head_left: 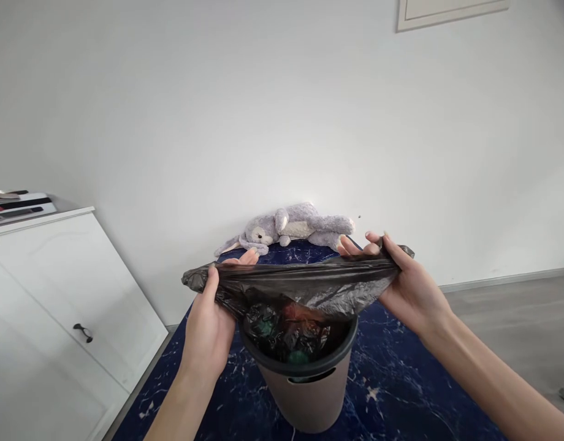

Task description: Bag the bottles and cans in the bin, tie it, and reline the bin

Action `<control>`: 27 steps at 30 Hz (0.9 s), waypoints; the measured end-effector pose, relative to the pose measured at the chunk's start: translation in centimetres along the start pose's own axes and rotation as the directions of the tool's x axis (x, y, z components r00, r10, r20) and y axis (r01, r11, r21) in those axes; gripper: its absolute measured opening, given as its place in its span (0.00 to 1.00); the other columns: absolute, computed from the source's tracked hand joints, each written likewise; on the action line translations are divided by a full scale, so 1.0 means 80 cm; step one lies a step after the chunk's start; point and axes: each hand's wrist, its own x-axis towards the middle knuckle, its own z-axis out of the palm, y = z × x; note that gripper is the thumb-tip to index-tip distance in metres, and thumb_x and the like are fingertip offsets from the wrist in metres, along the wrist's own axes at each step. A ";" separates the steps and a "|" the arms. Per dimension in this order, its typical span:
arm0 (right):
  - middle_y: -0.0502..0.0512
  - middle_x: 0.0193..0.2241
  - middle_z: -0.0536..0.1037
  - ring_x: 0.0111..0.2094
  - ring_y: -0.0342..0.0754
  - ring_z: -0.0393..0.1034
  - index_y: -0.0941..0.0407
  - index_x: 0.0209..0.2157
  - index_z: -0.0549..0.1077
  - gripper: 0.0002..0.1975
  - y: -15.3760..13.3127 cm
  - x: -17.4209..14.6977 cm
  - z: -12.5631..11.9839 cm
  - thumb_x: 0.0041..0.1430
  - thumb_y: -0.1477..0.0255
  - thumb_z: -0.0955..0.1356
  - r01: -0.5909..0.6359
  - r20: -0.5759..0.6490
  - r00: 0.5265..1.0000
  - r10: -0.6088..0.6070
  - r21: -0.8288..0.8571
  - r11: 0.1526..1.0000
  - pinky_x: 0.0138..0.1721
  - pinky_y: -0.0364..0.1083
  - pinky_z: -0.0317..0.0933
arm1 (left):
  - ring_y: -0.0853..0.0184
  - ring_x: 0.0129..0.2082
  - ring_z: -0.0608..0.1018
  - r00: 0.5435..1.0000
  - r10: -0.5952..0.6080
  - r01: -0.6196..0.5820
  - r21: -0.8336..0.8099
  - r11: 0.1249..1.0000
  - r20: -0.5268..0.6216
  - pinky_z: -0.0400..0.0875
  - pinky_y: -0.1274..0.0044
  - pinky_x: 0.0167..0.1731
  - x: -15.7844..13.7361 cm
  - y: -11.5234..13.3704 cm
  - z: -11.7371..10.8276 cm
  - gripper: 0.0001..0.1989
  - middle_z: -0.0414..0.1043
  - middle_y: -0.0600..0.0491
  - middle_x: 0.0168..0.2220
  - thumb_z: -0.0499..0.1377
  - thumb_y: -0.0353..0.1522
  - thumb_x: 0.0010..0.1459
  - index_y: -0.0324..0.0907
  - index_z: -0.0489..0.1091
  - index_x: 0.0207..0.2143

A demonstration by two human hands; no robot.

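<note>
A black plastic bin bag (304,285) is stretched flat between my two hands above a trash can (304,398). My left hand (208,331) pinches the bag's left end, thumb on the near side. At the right end, my right hand (408,288) grips the bag between thumb and fingers, some fingertips showing behind it. The lower part of the bag hangs into the can, which is grey-brown with a dark rim and a handle slot. Green and reddish-orange items show through the thin film; their kind I cannot make out.
The can stands on a dark blue marble-patterned table (396,373). A lilac plush rabbit (295,226) lies on its far edge by the white wall. To the left stands a white cabinet (56,306) with a black handle, objects on its top. Grey floor (516,331) shows at right.
</note>
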 end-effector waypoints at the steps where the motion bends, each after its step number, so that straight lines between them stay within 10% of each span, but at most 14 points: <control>1: 0.42 0.22 0.73 0.39 0.47 0.80 0.48 0.36 0.75 0.13 -0.001 0.005 0.002 0.61 0.60 0.79 0.006 0.034 0.999 -0.007 0.031 0.999 0.59 0.49 0.72 | 0.58 0.63 0.78 1.000 -0.005 0.004 -0.045 0.999 -0.012 0.76 0.69 0.62 0.003 0.001 0.001 0.15 0.82 0.48 0.56 0.59 0.43 0.73 0.43 0.79 0.43; 3: 0.37 0.16 0.57 0.20 0.41 0.63 0.49 0.36 0.73 0.14 -0.002 0.013 0.006 0.61 0.61 0.80 0.013 0.101 0.995 -0.016 0.034 0.999 0.43 0.43 0.74 | 0.61 0.51 0.85 1.000 0.008 -0.008 -0.123 0.992 -0.002 0.79 0.70 0.56 0.008 0.004 0.002 0.13 0.84 0.51 0.41 0.60 0.40 0.73 0.43 0.76 0.37; 6: 0.37 0.16 0.51 0.15 0.40 0.36 0.49 0.40 0.74 0.14 -0.004 0.024 0.010 0.70 0.54 0.72 0.063 0.241 0.970 -0.033 -0.118 0.991 0.20 0.41 0.56 | 0.73 0.23 0.74 0.988 0.062 -0.042 -0.145 0.989 0.141 0.81 0.75 0.42 0.014 0.008 -0.001 0.12 0.64 0.62 0.21 0.62 0.37 0.72 0.43 0.71 0.34; 11: 0.43 0.19 0.56 0.21 0.44 0.45 0.48 0.47 0.75 0.23 -0.008 0.025 0.021 0.79 0.49 0.57 0.378 0.478 0.872 -0.109 -0.514 0.770 0.25 0.45 0.49 | 0.73 0.18 0.54 0.882 0.106 -0.262 0.292 0.920 0.459 0.62 0.79 0.23 0.017 0.013 -0.009 0.19 0.51 0.63 0.20 0.53 0.44 0.77 0.44 0.68 0.33; 15: 0.51 0.32 0.74 0.34 0.48 0.68 0.50 0.45 0.78 0.23 -0.011 0.012 0.041 0.79 0.53 0.58 0.552 0.591 0.806 -0.008 -0.747 0.371 0.38 0.49 0.61 | 0.68 0.24 0.69 0.787 -0.072 -0.526 0.727 0.441 0.613 0.64 0.74 0.32 0.018 0.023 -0.005 0.21 0.68 0.56 0.24 0.48 0.41 0.78 0.44 0.70 0.33; 20: 0.54 0.36 0.79 0.35 0.50 0.71 0.52 0.41 0.76 0.20 -0.009 0.012 0.064 0.79 0.58 0.59 0.604 0.621 0.777 0.106 -0.782 0.156 0.39 0.50 0.61 | 0.61 0.31 0.78 0.775 -0.146 -0.624 0.781 -0.025 0.615 0.63 0.71 0.33 0.024 0.028 0.009 0.19 0.79 0.51 0.33 0.47 0.36 0.75 0.45 0.72 0.33; 27: 0.44 0.25 0.56 0.25 0.44 0.52 0.53 0.41 0.73 0.27 0.001 0.017 0.070 0.79 0.49 0.54 0.381 0.548 0.824 0.148 -0.727 0.571 0.27 0.45 0.53 | 0.61 0.25 0.73 0.807 -0.210 -0.572 0.819 -0.047 0.552 0.58 0.71 0.26 0.035 0.019 0.010 0.18 0.75 0.52 0.29 0.45 0.36 0.75 0.46 0.66 0.32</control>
